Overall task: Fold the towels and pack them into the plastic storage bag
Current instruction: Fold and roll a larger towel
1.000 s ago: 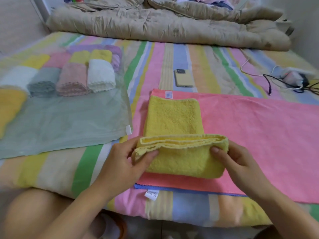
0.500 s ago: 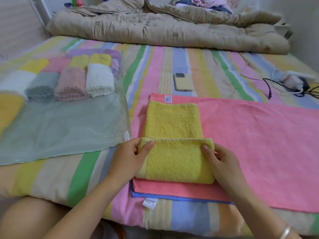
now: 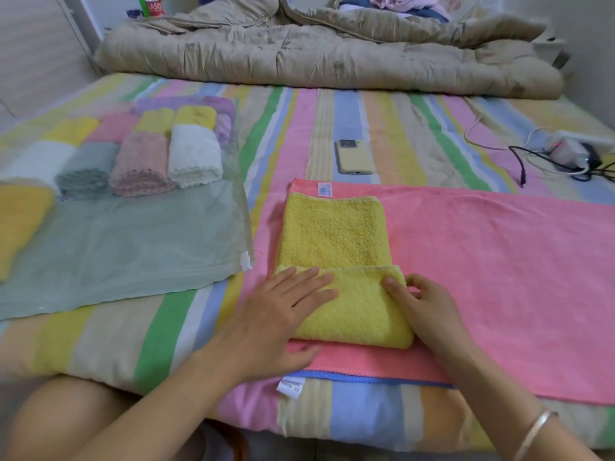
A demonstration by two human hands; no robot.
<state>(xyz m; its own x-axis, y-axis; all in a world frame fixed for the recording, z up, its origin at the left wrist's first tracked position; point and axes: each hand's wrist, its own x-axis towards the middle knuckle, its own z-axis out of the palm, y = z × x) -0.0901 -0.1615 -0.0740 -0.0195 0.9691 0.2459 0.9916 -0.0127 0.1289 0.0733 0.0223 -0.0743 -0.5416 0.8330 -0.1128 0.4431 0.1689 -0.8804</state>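
The left hand (image 3: 279,314) is no longer pinching the near flap of the yellow towel (image 3: 336,234) as it was half a second ago. It is now lying flat on the flap with its fingers straight and slightly spread, pressing the doubled layer down, most likely to set the crease. The right hand (image 3: 422,304) is staying at the flap's right end, with the thumb on top and the fingers curled at the edge. It appears to be pinching that corner so the layers are not sliding apart.

The yellow towel is lying under both hands and reaching just beyond them, with its far part still a single layer. It is resting on the left end of a pink towel (image 3: 499,261), which is stretching away to the right of the right hand across the striped bed (image 3: 100,337) and is probably waiting its turn.

The plastic storage bag (image 3: 116,254) is lying flat to the left of the left hand and a little beyond it. The rolled towels (image 3: 194,154) are sitting side by side at its far end, so the near stretch is being kept free — seemingly for the next rolls. A phone (image 3: 354,157) is lying beyond the hands, out of the way.

The fold looks only partly done. Another turn away from the hands seems to be needed before the towel matches those in the bag.
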